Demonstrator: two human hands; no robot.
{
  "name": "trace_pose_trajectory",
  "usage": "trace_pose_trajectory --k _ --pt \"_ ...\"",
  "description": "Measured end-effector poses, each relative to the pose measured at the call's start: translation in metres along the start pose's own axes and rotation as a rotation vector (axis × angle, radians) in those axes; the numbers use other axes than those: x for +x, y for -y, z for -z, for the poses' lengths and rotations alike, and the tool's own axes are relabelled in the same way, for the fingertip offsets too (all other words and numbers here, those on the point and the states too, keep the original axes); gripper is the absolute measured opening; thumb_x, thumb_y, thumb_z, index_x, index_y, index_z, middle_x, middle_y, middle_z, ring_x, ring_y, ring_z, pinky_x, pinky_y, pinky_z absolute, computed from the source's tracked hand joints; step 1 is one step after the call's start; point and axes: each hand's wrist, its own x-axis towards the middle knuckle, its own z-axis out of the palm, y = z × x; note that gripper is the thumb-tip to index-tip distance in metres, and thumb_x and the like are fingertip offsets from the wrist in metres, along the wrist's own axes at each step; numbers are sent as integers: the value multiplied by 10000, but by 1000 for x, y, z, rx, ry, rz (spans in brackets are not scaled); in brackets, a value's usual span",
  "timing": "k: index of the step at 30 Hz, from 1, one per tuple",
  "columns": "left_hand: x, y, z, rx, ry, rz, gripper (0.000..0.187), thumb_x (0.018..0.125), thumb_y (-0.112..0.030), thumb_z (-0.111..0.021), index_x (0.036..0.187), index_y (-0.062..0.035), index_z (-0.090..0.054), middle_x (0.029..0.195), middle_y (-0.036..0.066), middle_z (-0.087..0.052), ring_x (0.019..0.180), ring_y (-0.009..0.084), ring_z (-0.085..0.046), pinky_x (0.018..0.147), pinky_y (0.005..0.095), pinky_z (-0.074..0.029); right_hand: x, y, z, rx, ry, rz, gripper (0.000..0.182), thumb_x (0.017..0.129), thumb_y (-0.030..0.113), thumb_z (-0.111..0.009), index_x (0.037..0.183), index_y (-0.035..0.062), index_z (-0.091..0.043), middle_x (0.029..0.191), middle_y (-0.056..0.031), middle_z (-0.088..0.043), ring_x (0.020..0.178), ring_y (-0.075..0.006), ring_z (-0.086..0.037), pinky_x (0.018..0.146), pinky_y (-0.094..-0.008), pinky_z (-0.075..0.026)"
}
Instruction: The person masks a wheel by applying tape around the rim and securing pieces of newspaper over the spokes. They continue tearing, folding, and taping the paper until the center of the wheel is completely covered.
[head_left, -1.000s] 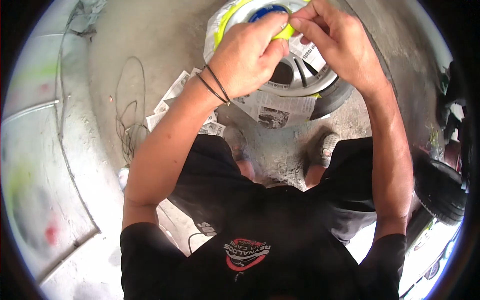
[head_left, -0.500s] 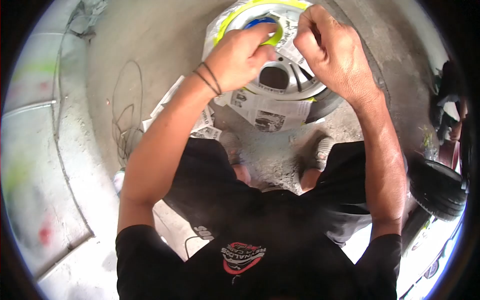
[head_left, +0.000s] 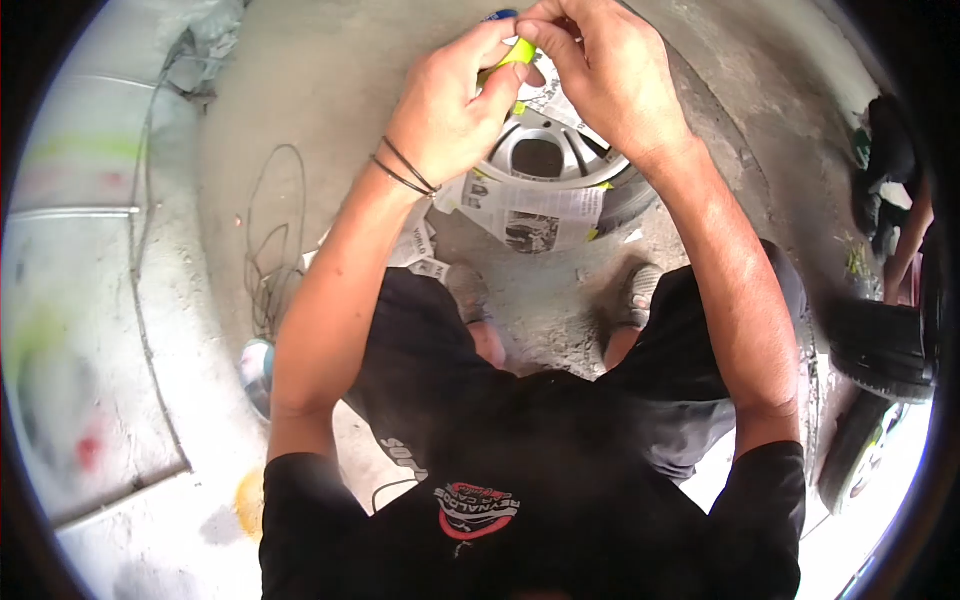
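Observation:
A roll of bright yellow tape point(head_left: 521, 54) is in my left hand point(head_left: 450, 105), its fingers and thumb closed around it. Against the roll's upper edge, the fingertips and thumb of my right hand point(head_left: 615, 85) are pinched together on the tape. Below and behind both hands lies a silver wheel rim point(head_left: 575, 160) in a black tire point(head_left: 628, 200). Printed newspaper point(head_left: 530, 222) covers the tire's near side, and another piece lies across the rim, with bits of yellow tape on it. Part of a blue object point(head_left: 499, 15) shows above my left hand.
Loose newspaper sheets point(head_left: 415, 245) and a thin looped cable point(head_left: 272, 240) lie on the floor at the left. Black tires point(head_left: 880, 345) stand at the right, near another person's arm point(head_left: 905, 245). A paint-marked pale panel point(head_left: 75, 300) runs along the left.
Both hands have moved up and come together at the tape roll. My right hand was apart from it before. The view has shifted, so the wheel sits slightly higher and further left.

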Motion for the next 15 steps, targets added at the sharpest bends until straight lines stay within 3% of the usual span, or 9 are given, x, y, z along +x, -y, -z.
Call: trace_pose_trajectory --k 2,4,6,8,10,11,12,14,15 --pt "0 -16 3 -76 -9 26 447 1130 -51 -636 1565 37 -579 1268 132 -814 1144 164 -764 1031 326 -576 5 5 -2 19 -50 2 151 1037 128 -744 1053 11 -649 951 -246 -724 911 -470 -726 791 -522 -571" --pt "7 -45 18 -66 8 -32 415 1101 21 -560 1513 56 -597 1176 127 -805 1002 155 -756 888 307 -585 5 13 -2 40 -100 -13 167 1057 136 -719 1067 8 -613 973 -260 -710 928 -493 -711 799 -541 -560" --pt "6 -67 33 -113 60 125 394 1123 8 -566 1509 83 -598 1215 69 -793 1045 103 -719 909 265 -566 11 22 4 26 -91 45 190 1093 147 -663 1101 2 -540 1012 -289 -684 955 -533 -678 812 -575 -535" --pt "5 -68 40 -320 145 72 387 1127 -6 -582 1501 90 -604 1214 88 -791 1053 100 -714 916 242 -555 11 24 7 22 -78 42 193 1105 146 -642 1115 -3 -518 1015 -302 -676 957 -549 -665 816 -587 -525" --pt "1 -53 48 -255 190 -11 380 1132 -16 -584 1492 104 -602 1141 102 -803 947 107 -748 818 251 -587 10 20 7 56 2 10 216 1104 160 -650 1103 -3 -509 1018 -314 -674 964 -565 -653 819 -598 -517" --pt "-2 -49 51 -128 216 40 431 1139 -57 -612 1550 71 -573 1208 120 -807 1047 136 -751 928 294 -582 5 13 1 12 -30 58 171 1085 125 -662 1107 -7 -557 1002 -264 -688 937 -478 -704 806 -537 -553" --pt "0 -44 54 4 244 81 489 1147 -98 -641 1607 37 -545 1275 138 -811 1147 165 -754 1038 337 -577 2 4 -5 11 -45 67 171 1085 125 -662 1107 -7 -557 1002 -264 -688 937 -478 -704 806 -537 -553" --pt "3 -11 50 -7 245 54 533 1160 -144 -644 1644 33 -507 1287 145 -812 1137 168 -746 1049 346 -576 1 -15 -17 234 -11 -127 185 1125 182 -681 1228 35 -726 999 -165 -783 845 -278 -800 736 -398 -612" --pt "4 -1 46 10 221 60 532 1162 -145 -640 1644 35 -503 1289 147 -813 1130 172 -748 1055 349 -575 0 -27 -22 86 -23 -105 216 1158 185 -629 1290 24 -687 989 -177 -779 858 -269 -804 745 -402 -614"
